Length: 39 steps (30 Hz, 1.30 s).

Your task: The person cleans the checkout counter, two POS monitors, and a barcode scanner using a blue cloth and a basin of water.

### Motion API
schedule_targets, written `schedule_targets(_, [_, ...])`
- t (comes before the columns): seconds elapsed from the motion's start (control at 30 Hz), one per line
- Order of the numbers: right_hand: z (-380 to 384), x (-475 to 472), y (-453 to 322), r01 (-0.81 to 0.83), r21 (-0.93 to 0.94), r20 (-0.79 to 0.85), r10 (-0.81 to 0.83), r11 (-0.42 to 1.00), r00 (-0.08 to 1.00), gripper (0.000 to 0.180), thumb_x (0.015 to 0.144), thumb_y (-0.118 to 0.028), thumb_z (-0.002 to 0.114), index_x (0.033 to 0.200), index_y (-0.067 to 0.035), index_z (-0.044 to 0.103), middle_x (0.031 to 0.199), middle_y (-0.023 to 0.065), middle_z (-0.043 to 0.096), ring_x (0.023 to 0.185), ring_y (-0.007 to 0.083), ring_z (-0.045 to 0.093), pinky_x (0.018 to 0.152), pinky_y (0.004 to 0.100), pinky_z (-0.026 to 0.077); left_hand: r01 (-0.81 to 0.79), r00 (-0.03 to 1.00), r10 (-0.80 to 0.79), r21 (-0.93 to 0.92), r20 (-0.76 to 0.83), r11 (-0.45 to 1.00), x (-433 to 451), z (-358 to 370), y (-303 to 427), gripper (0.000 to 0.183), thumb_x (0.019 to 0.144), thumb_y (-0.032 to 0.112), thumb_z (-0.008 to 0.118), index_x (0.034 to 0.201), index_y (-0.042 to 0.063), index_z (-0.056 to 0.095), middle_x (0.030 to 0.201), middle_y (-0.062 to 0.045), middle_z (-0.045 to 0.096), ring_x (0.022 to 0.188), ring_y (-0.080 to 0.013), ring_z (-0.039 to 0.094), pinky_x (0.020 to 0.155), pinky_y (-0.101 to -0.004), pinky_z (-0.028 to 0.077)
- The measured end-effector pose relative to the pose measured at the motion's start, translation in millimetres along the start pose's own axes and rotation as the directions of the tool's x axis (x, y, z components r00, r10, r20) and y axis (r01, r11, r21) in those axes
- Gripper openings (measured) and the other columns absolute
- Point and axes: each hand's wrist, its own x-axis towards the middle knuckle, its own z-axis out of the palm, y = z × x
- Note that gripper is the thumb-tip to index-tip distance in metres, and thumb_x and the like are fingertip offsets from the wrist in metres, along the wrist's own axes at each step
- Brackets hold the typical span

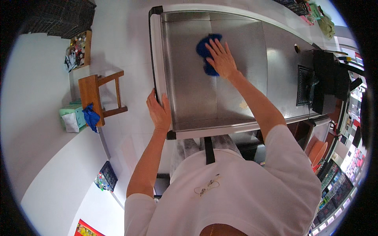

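Observation:
My right hand (223, 60) lies spread on a dark blue cloth (205, 48), pressing it against the inside of an open metal freezer or cabinet bin (189, 97). The cloth is bunched, with one part under the fingers and another below the palm. My left hand (159, 110) rests on the pale, black-edged rim (161, 65) at the bin's left end, thumb on top and fingers over the outer side. A small beige patch (243, 105) shows on the metal near my right forearm.
A wooden stool (88, 100) with a blue cloth (91, 116) over it stands on the left, beside a green box (71, 116). Black equipment (324, 79) and a black grille (304, 85) sit at the right end. Dark crates (62, 17) are stacked at the upper left.

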Motion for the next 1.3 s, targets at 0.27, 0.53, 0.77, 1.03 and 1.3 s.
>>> schedule_targets(0.27, [-17.6, -29.4, -118.0, 0.376, 0.131, 0.137, -0.393, 0.917, 0.909, 0.056, 0.102, -0.041, 0.047, 0.15, -0.014, 0.041, 0.159, 0.012, 0.034, 0.149, 0.0318, 0.026, 0.12, 0.0568, 0.017, 0.052, 0.999, -0.052, 0.039, -0.018, 0.998, 4.2, 4.0, -2.5, 0.053, 0.102, 0.032, 0.053, 0.137, -0.007, 0.044, 0.13, -0.027, 0.051, 0.119, -0.041, 0.048, 0.101, -0.0481, 0.041])
schedule_targets(0.53, [22.4, 39.4, -41.9, 0.002, 0.116, -0.1, 0.01, 0.993, 0.995, 0.051, 0.101, -0.033, 0.052, 0.149, -0.016, 0.043, 0.158, 0.0104, 0.036, 0.147, 0.032, 0.031, 0.118, 0.0525, 0.025, 0.047, 0.999, -0.047, 0.027, -0.009, 0.999, -0.4, -0.9, 4.0, 0.053, 0.102, 0.032, 0.054, 0.139, -0.005, 0.044, 0.133, -0.025, 0.05, 0.123, -0.04, 0.046, 0.103, -0.0486, 0.041])
schedule_targets(0.77, [34.1, 83.3, -108.9, -0.008, 0.127, -0.108, 0.021, 0.992, 0.994, 0.043, 0.096, -0.023, 0.056, 0.137, -0.009, 0.055, 0.15, 0.0108, 0.045, 0.142, 0.033, 0.036, 0.116, 0.0504, 0.031, 0.016, 1.0, -0.015, 0.072, -0.013, 0.997, 3.9, 3.2, 1.6, 0.053, 0.102, 0.033, 0.054, 0.137, -0.006, 0.046, 0.132, -0.025, 0.052, 0.121, -0.04, 0.048, 0.102, -0.0494, 0.042])
schedule_targets(1.03, [-21.3, -95.2, -175.8, 0.287, 0.682, 0.108, -0.481, 0.673, 0.87, 0.025, 0.078, -0.015, 0.073, 0.102, -0.009, 0.073, 0.116, 0.0069, 0.063, 0.109, 0.0285, 0.052, 0.097, 0.0436, 0.043, 0.031, 0.998, -0.025, 0.095, -0.058, 0.995, 6.0, 4.4, -4.8, 0.053, 0.102, 0.035, 0.054, 0.135, -0.005, 0.048, 0.128, -0.026, 0.054, 0.118, -0.0412, 0.049, 0.1, -0.0487, 0.043])
schedule_targets(1.3, [-33.7, -143.0, -68.1, 0.351, 0.376, 0.423, -0.496, 0.858, 0.759, 0.026, 0.081, -0.022, 0.073, 0.107, -0.02, 0.075, 0.122, 0.0041, 0.062, 0.12, 0.0291, 0.052, 0.096, 0.047, 0.044, 0.006, 0.999, -0.003, 0.078, -0.033, 0.997, 10.0, 5.5, -17.0, 0.053, 0.102, 0.034, 0.054, 0.137, -0.006, 0.048, 0.13, -0.027, 0.053, 0.12, -0.0411, 0.048, 0.104, -0.0483, 0.04])
